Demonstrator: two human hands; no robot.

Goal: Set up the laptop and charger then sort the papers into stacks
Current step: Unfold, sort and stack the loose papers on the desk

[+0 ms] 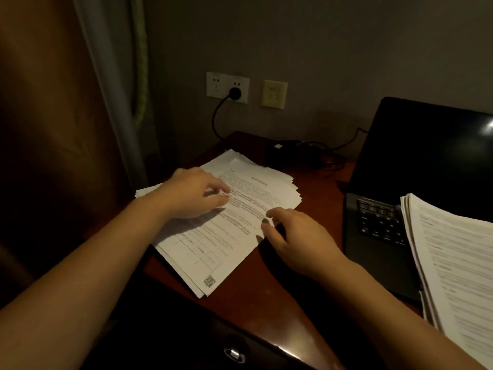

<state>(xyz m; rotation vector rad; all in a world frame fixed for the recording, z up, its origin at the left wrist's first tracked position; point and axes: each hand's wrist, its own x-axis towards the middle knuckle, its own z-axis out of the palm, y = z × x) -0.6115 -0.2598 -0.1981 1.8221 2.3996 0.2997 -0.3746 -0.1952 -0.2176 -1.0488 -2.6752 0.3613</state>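
Two forearms (80, 276) reach to the loose pile (226, 241). The left hand (192, 193), fingers bent, steadies its top; whether it pinches a sheet, I cannot tell. The right hand (298, 236), half open and empty, touches the pile's right edge, probably to lift a sheet.

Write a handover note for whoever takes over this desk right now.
Left hand rests curled on the fanned pile; right hand touches the right edge of its top sheet; grips unclear.
Laptop open, screen dark; charger brick behind the pile, plug in the wall socket.
Second stack lies partly over the keyboard.
Done: setup, seemingly. Left: sorting the fanned pile.
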